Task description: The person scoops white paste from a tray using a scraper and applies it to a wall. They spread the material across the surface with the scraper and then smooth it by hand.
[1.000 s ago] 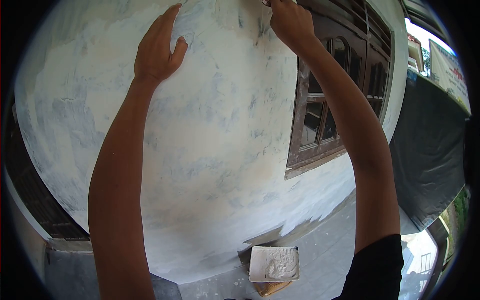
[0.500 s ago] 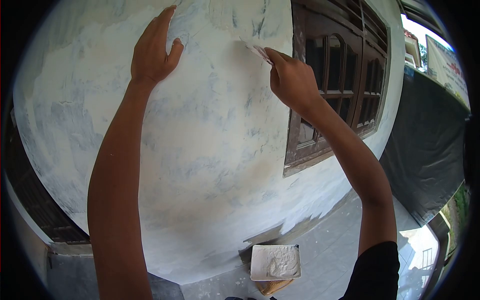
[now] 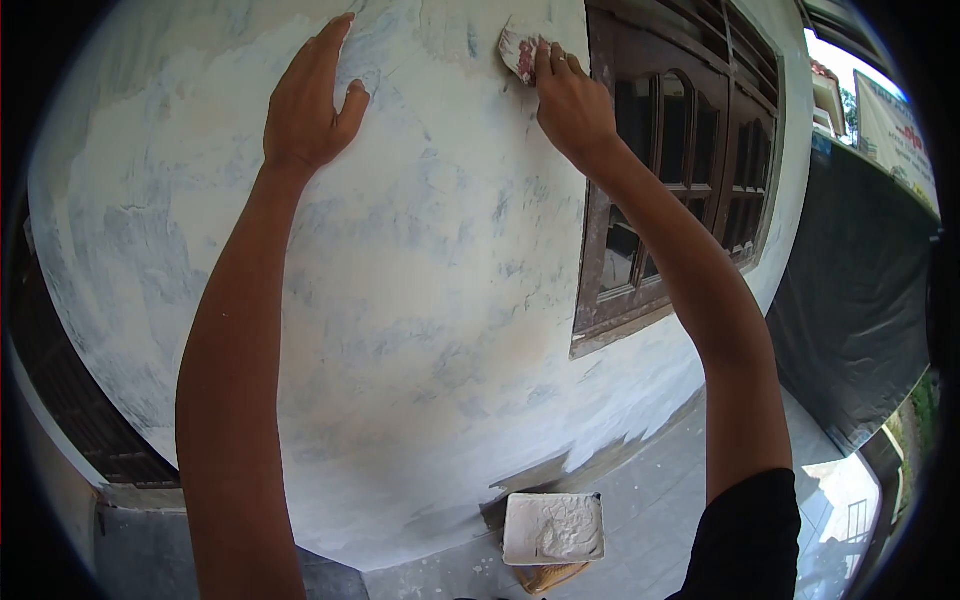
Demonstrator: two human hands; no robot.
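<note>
My left hand (image 3: 312, 100) rests flat against the patchy white wall (image 3: 400, 300), thumb apart from the fingers and nothing in it. Up near the window's left edge, my right hand (image 3: 577, 105) grips a putty knife (image 3: 521, 55). White filler smears its reddish surface, and its blade lies at the wall. Fingers partly cover the tool, so its handle is hard to see. Below, on the floor side, sits a white tray (image 3: 522, 530) with thick white putty (image 3: 572, 530) in it.
A brown wooden window (image 3: 590, 312) with glass panes is set into the wall on the right. Beyond it hangs a dark sheet (image 3: 850, 290). Grey floor tiles (image 3: 660, 500) run along the wall's foot, and a tan object (image 3: 548, 578) is under the tray. Dark slats (image 3: 80, 400) stand at far left.
My right hand has moved up the wall with the putty knife, which has turned so its broad smeared face shows. My left hand stays in place on the wall.
</note>
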